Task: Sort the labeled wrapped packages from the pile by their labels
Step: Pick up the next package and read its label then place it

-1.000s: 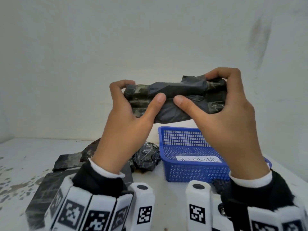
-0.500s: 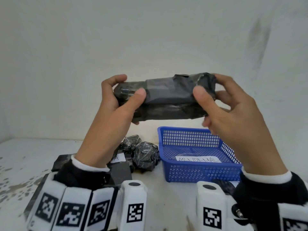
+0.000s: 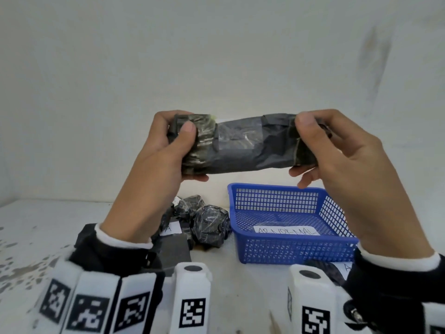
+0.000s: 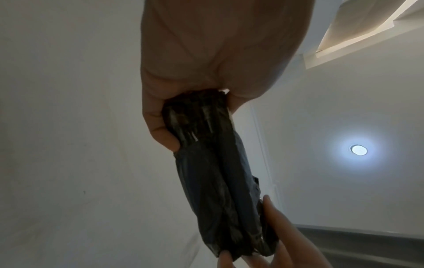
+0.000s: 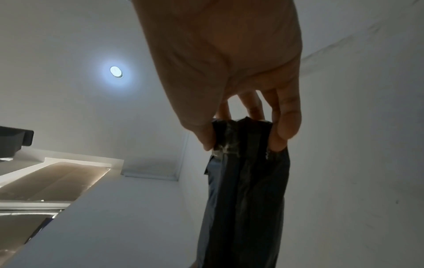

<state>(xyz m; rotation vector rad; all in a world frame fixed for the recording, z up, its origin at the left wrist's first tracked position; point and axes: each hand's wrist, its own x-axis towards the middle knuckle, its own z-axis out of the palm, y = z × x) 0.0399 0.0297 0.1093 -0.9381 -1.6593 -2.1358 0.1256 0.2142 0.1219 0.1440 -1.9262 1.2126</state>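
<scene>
- Long roll-shaped package (image 3: 243, 143), wrapped in matte dark grey plastic with glossy wrinkled tape bands at both ends, held level in the air above the counter (image 3: 36, 225), in front of a plain pale wall.
- Left hand (image 3: 154, 165) clasped round the left end: thumb pressed on the near face, fingers curled over the top and back.
- Right hand (image 3: 342, 162) pinching the right end between thumb on top and fingertips below; lower fingers spread loosely under it.
- From the left wrist view, same package (image 4: 220, 181) seen lengthwise, creased along its middle, the left hand (image 4: 206, 59) gripping the taped end, fingertips of the other hand at the far end.
- From the right wrist view, package (image 5: 245, 181) hanging away from the right hand (image 5: 227, 59), crinkled end squeezed between thumb and fingers.
- Below and to the right, a blue plastic basket (image 3: 277, 201) with latticed walls and a straight rim, a white paper label (image 3: 286, 230) lying inside; handwriting too blurred to read for sure.
- Just left of the basket, touching or nearly so, a pile of packages (image 3: 207, 222): lumpy crumpled black bundles shiny with tape, flatter dark slabs nearer, one showing a white slip marked A.
- Counter white, mottled with grey flecks at the left; open surface left of the pile and between pile and near edge.
- Clear air between the held package and the basket rim.
</scene>
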